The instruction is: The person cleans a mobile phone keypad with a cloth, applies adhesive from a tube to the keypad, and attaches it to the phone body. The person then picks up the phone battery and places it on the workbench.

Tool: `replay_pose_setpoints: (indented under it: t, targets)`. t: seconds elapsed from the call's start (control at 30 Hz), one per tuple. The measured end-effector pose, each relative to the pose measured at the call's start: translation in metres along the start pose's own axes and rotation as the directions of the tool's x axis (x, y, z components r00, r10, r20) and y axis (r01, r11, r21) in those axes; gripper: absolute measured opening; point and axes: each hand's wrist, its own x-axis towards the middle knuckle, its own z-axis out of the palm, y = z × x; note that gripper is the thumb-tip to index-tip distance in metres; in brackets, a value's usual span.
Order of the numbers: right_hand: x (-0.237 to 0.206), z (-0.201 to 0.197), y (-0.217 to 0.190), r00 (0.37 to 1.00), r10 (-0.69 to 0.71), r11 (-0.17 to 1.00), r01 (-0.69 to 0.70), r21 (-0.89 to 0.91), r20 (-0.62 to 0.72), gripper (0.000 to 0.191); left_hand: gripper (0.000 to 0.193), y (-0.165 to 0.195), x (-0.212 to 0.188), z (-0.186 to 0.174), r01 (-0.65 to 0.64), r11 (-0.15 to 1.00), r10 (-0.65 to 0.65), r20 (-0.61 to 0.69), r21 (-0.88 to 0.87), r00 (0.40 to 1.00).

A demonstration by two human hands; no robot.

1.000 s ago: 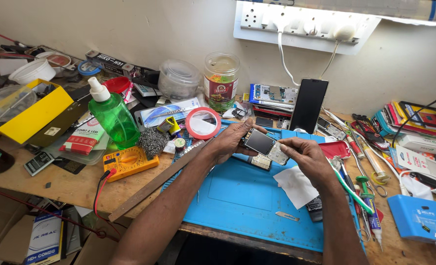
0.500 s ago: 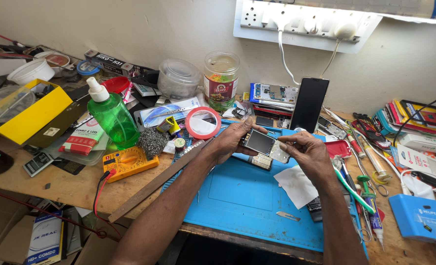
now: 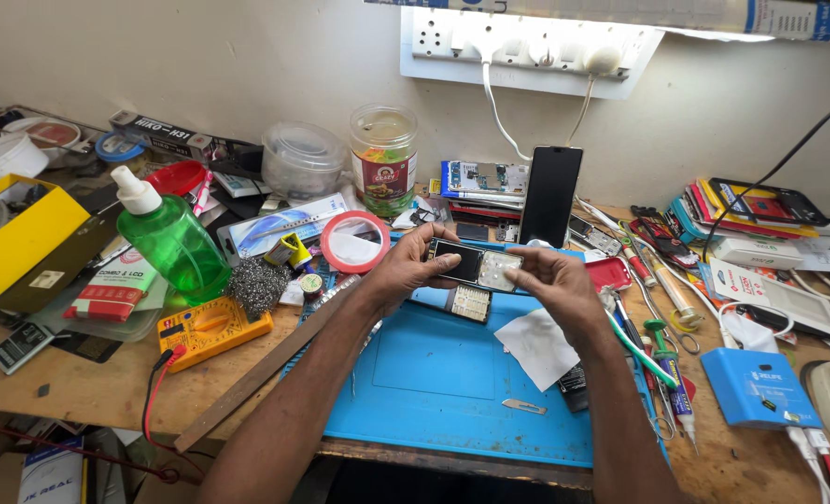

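Both hands hold a small opened phone (image 3: 476, 265) above the far edge of a blue work mat (image 3: 452, 383). My left hand (image 3: 407, 268) grips its left end, where the dark screen sits. My right hand (image 3: 548, 285) grips the right end, thumb resting on the pale exposed inner part. Just beneath the phone a small keypad piece (image 3: 469, 303) lies on the mat. A white tissue (image 3: 538, 347) lies below my right hand.
A green spray bottle (image 3: 170, 243), yellow multimeter (image 3: 213, 328), steel wool (image 3: 256, 284) and tape ring (image 3: 354, 242) stand left. A wooden strip (image 3: 264, 371) crosses the mat's left edge. A metal blade (image 3: 524, 406) lies on the mat. A black phone (image 3: 549, 196) leans behind. Tools and a blue box (image 3: 759, 388) lie right.
Both hands have kept the phone at the same spot above the mat; the fingers shifted only slightly on it.
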Motion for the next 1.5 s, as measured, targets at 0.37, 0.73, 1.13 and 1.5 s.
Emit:
replay_pose_setpoints:
  t: [0.37,0.73,1.13,1.5]
  targets:
    - [0.005,0.004,0.016,0.998,0.049,0.994,-0.053,0.091,0.041,0.03,0.051,0.012,-0.004,0.01,-0.225,0.974,0.229,-0.155,0.04,0.961]
    - [0.009,0.039,0.038,0.98,0.158,0.934,-0.189,0.302,0.122,0.027,0.033,0.002,0.0,0.021,-0.285,0.945,0.245,-0.229,-0.163,0.942]
    - [-0.062,-0.082,-0.046,0.79,-0.315,0.948,0.236,-0.214,-0.526,0.015,0.041,-0.003,-0.006,0.023,0.181,0.972,-0.217,0.274,0.153,0.937]
    - [-0.144,-0.063,-0.019,0.964,-0.092,0.552,-0.161,-0.818,-0.251,0.024,0.042,0.01,-0.033,0.065,-0.089,0.553,-0.384,0.348,0.828,0.855]
